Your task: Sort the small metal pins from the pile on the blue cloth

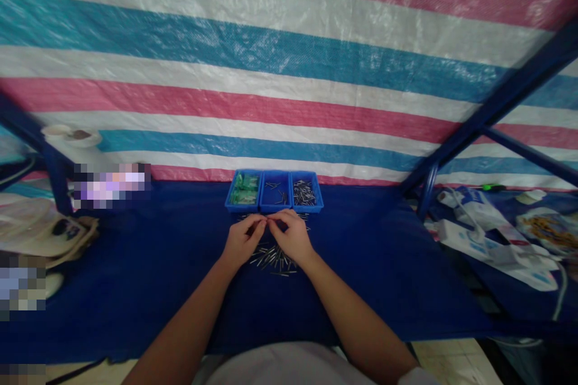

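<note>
My left hand [246, 237] and my right hand [291, 233] meet at the fingertips above the blue table. Thumbs and forefingers are pinched together; whatever sits between them is too small to make out. Below and between the wrists lies a loose pile of thin metal pins [274, 257]. More pins lie partly hidden behind my hands. Just beyond stand three blue bins side by side: the left bin [228, 197] holds green packets [244, 188], the middle bin [273, 197] a few pins, the right bin [321, 197] many dark metal pins [304, 192].
A striped plastic sheet [280, 108] hangs behind the blue table [370, 264]. Blue frame bars [469, 120] slant at both sides. At right lie a white power strip [465, 243] and a bag [548, 228]; at left, a white container [76, 144] and a pale bag [40, 228].
</note>
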A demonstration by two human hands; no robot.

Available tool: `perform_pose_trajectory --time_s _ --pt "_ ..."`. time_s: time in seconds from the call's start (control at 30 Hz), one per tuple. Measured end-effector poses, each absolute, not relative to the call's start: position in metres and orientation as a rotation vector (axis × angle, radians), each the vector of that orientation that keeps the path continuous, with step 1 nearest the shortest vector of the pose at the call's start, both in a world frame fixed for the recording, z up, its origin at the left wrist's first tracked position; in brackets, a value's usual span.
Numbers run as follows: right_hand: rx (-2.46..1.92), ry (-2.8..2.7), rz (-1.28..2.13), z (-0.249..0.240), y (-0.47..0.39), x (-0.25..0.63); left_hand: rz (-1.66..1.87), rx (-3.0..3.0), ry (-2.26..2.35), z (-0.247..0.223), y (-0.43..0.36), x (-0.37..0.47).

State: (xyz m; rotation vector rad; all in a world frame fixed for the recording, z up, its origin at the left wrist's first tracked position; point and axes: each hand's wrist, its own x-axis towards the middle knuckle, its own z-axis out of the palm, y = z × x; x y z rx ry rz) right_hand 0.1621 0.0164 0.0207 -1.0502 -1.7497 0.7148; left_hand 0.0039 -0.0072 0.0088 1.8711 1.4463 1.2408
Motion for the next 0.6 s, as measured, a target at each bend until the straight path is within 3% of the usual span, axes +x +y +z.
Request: perform_pose_trajectory --time_s 0.23,0.6 --pt "-1.021 -1.239 1.394 0.0105 0.0254 0.1579 1.260 1.879 1.462 -0.0002 -0.0046 0.0056" --pt "-1.034 -1.494 1.364 0.0170 0.0227 0.1623 1.179 1.932 1.568 0.0087 -0.0053 0.0038"
